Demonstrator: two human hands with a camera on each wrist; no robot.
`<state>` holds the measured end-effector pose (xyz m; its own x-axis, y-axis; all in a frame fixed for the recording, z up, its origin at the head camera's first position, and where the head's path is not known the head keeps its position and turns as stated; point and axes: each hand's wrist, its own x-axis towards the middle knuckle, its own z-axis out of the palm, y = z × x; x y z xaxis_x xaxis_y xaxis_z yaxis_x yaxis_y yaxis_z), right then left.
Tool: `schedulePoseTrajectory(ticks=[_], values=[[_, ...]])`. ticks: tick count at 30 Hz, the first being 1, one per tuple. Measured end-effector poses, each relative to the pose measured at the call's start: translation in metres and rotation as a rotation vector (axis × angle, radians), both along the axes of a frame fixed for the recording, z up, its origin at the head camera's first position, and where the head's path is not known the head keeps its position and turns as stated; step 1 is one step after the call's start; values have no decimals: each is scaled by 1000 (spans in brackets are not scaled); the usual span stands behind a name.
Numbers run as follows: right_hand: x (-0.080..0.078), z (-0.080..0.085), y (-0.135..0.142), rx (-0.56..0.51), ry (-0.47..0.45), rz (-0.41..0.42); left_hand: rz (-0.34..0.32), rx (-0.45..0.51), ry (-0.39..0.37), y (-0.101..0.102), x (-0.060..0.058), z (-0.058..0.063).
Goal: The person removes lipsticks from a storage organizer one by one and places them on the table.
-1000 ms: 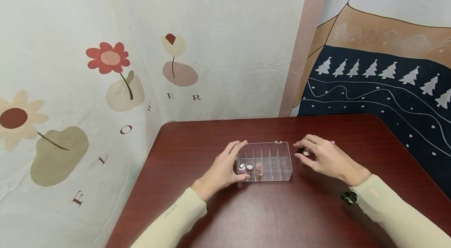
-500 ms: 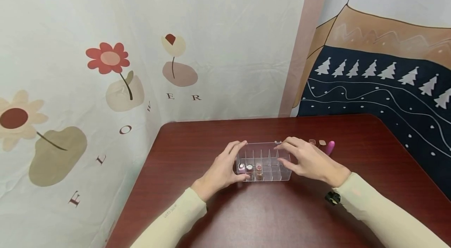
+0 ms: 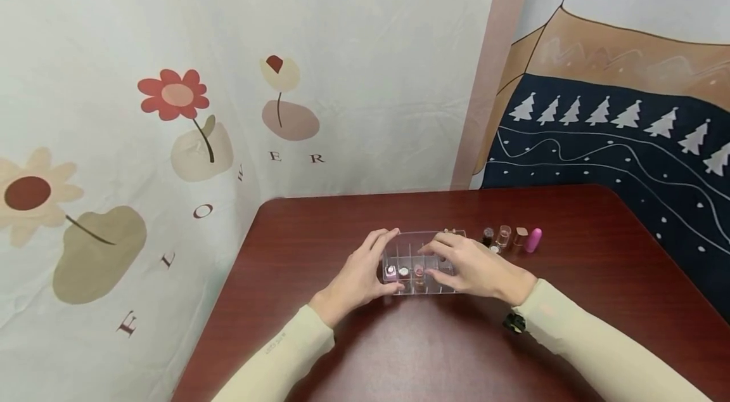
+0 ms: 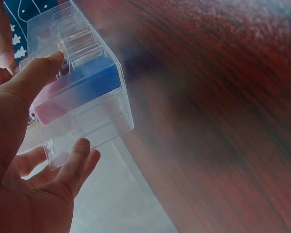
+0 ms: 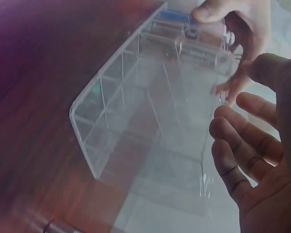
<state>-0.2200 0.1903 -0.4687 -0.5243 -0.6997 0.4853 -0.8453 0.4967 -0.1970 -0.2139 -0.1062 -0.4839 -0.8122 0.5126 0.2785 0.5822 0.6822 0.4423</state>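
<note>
A clear plastic compartment box (image 3: pixel 404 243) stands on the table. My left hand (image 3: pixel 359 272) grips its left end, thumb in front and fingers behind. Three small items sit in its front compartments: a pinkish one (image 3: pixel 390 272) at the left, a white-topped one (image 3: pixel 404 272), and a reddish-topped one (image 3: pixel 419 271). In the left wrist view, the end item shows as a pink and blue block (image 4: pixel 80 92). My right hand (image 3: pixel 476 265) hovers over the box's right half, fingers spread and slightly bent. Nothing shows between its fingers (image 5: pixel 228 167) in the right wrist view.
Right of the box stand a dark bottle (image 3: pixel 487 236), a white-topped item (image 3: pixel 495 250), a clear container (image 3: pixel 503 236), a brown container with a gold-toned top (image 3: pixel 520 236) and a pink rounded tube (image 3: pixel 533 240). The reddish-brown table (image 3: pixel 319 224) meets a printed cloth (image 3: pixel 365 72) behind.
My right hand has moved left from beside the small containers to over the box, uncovering the containers at the right. My left hand keeps its hold on the box.
</note>
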Motion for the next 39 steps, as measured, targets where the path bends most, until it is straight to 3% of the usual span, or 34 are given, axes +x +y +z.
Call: schedulePoseTrajectory(ticks=[7,16,39], values=[[0,-8,-15,19,-12,32,-8,3,-11,-1,0,-1],[4,-12,-21,61,-40,9,-8,-8,-27,-1,-1,-3],[5,-15,-17,-15,-33,39,9,0,-10,-1,0,-3]])
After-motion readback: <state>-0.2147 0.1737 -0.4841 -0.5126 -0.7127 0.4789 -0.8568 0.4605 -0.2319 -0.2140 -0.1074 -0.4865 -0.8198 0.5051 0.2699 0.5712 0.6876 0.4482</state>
